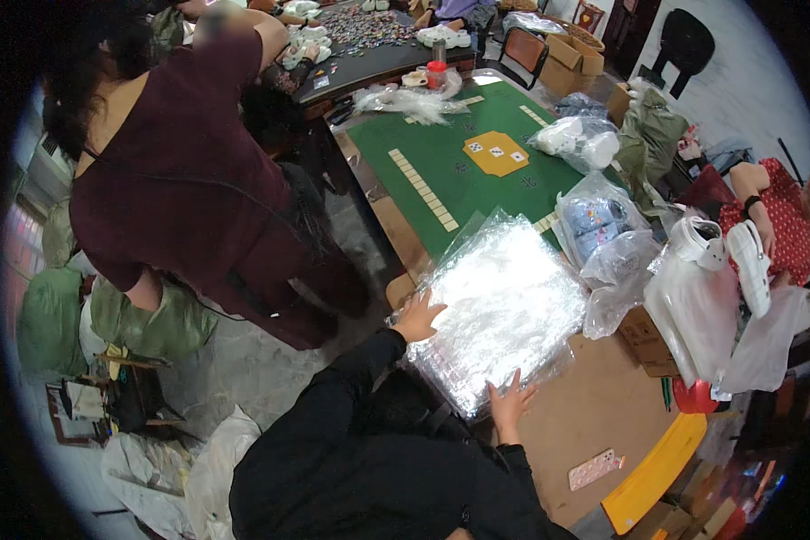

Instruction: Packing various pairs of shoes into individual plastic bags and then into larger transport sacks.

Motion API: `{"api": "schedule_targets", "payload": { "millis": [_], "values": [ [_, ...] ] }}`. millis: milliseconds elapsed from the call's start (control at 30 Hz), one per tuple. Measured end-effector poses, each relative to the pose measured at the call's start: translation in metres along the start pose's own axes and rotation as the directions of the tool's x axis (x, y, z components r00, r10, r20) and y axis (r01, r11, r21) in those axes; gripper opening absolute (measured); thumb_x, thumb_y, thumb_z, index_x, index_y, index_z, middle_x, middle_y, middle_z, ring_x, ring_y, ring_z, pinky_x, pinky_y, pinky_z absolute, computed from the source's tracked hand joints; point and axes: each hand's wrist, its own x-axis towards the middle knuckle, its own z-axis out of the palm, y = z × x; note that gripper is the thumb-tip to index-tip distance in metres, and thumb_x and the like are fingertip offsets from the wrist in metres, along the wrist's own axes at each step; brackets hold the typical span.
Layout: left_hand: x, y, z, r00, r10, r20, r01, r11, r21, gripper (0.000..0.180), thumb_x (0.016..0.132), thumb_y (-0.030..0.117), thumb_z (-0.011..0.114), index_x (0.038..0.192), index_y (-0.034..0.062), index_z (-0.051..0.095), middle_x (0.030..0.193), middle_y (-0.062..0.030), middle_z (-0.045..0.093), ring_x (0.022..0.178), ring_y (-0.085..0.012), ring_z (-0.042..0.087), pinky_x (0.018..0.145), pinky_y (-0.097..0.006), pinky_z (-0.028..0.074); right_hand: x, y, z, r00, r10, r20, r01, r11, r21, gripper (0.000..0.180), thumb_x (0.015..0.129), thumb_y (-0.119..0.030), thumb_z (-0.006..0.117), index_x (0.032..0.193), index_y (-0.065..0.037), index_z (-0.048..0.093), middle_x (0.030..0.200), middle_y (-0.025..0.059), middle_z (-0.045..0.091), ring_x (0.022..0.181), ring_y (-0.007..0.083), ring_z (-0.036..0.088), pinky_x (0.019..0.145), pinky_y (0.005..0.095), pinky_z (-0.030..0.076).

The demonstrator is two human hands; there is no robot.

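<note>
A shiny stack of clear plastic bags [504, 306] lies in front of me, across the near corner of the green table and the brown board beside it. My left hand [418, 317] rests on the stack's left edge with its fingers spread. At the near right edge, my right hand [511, 402] touches the plastic, fingers apart. Neither hand grips anything. Just right of the stack sits a clear bag with blue clogs [598, 220] inside.
The green game table [441, 153] holds rows of tiles [423, 189] and a bag of white shoes [576, 142]. A phone [594, 469] lies on the brown board [558, 423]. One person [180, 171] bends at left; another's hand [761, 225] is by a white clog [749, 265].
</note>
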Motion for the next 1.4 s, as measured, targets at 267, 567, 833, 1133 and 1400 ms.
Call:
{"api": "schedule_targets", "payload": {
  "millis": [267,567,833,1133,1400],
  "values": [
    [-0.002,0.003,-0.01,0.998,-0.021,0.06,0.019,0.999,0.025,0.058,0.076,0.04,0.061,0.129,0.0219,0.043,0.14,-0.0276,0.016,0.124,-0.0483,0.021,0.101,-0.057,0.018,0.024,-0.018,0.001,0.876,-0.35,-0.332,0.315,0.936,-0.155,0.071,0.075,-0.041,0.063,0.134,-0.014,0.036,0.142,0.0231,0.016,0.131,0.0416,0.012,0.1,0.0619,0.012],
    [-0.009,0.053,-0.036,0.996,0.081,-0.028,-0.077,0.99,0.117,0.057,0.082,0.037,0.056,0.131,0.0162,0.038,0.14,-0.0252,0.018,0.128,-0.0424,0.022,0.102,-0.053,0.021,0.032,-0.044,0.048,0.742,-0.668,-0.06,0.628,0.724,-0.286,0.052,0.079,-0.048,0.054,0.123,-0.019,0.05,0.137,0.0197,0.032,0.129,0.0379,0.022,0.101,0.0621,0.008],
    [-0.029,0.147,-0.132,0.819,0.561,-0.116,-0.568,0.769,-0.293,0.053,0.084,0.027,0.055,0.132,0.0143,0.038,0.139,-0.0224,0.026,0.121,-0.0383,0.036,0.098,-0.041,0.033,0.027,-0.066,0.046,0.717,-0.689,-0.108,0.686,0.724,-0.068,0.051,0.074,-0.026,0.06,0.118,-0.001,0.05,0.131,0.022,0.038,0.126,0.0372,0.028,0.105,0.0527,0.015],
    [-0.05,0.205,-0.241,0.592,0.75,-0.293,-0.789,0.466,-0.401,0.067,0.084,0.027,0.058,0.139,0.0075,0.024,0.141,-0.0166,0.026,0.118,-0.0341,0.038,0.098,-0.038,0.032,0.029,-0.094,0.05,0.63,-0.776,-0.017,0.763,0.624,-0.169,0.061,0.075,-0.031,0.06,0.126,-0.003,0.043,0.133,0.0189,0.037,0.125,0.0355,0.029,0.104,0.0525,0.018],
    [-0.059,0.211,-0.279,0.196,0.938,-0.287,-0.786,-0.025,-0.618,0.066,0.083,0.051,0.051,0.13,0.0062,0.041,0.135,-0.0219,0.032,0.118,-0.036,0.038,0.096,-0.045,0.03,0.034,-0.111,0.058,0.698,-0.715,0.041,0.694,0.662,-0.284,0.064,0.075,-0.032,0.059,0.129,-0.004,0.038,0.133,0.0182,0.036,0.125,0.0358,0.03,0.103,0.0528,0.018]
  ]
}}
